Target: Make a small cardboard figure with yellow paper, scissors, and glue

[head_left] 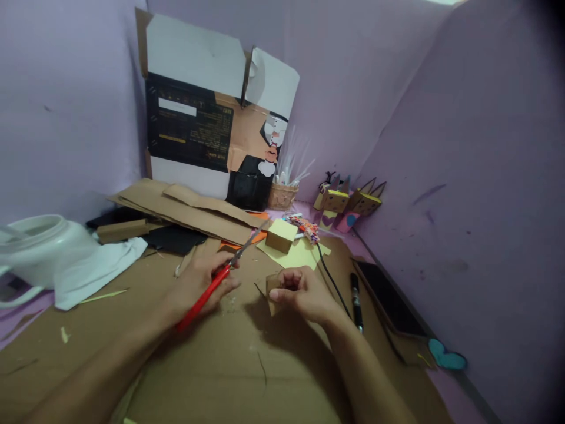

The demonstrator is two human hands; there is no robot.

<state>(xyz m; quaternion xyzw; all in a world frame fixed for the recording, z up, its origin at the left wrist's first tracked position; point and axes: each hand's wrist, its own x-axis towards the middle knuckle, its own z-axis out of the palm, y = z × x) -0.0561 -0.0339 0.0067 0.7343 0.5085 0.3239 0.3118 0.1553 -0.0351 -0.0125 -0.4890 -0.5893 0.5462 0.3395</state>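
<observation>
My left hand [205, 282] is closed round red-handled scissors [223, 272]; their closed blades point up and right towards a small yellow cardboard cube [281, 235]. My right hand [304, 292] is closed on a small brown cardboard piece [272, 288], held just above the big cardboard sheet [247, 365] that covers the work surface. The two hands are about a hand's width apart. The cube stands on a yellow paper sheet [300, 254] just beyond my right hand.
A black marker [355, 299], a black cable [329, 277] and a dark phone [388, 297] lie at right. A white jar [39, 247] and white cloth [99, 268] sit at left. Stacked cardboard strips [185, 206], a flattened box [212, 118], a small basket [282, 195] and cardboard figures [348, 203] stand behind.
</observation>
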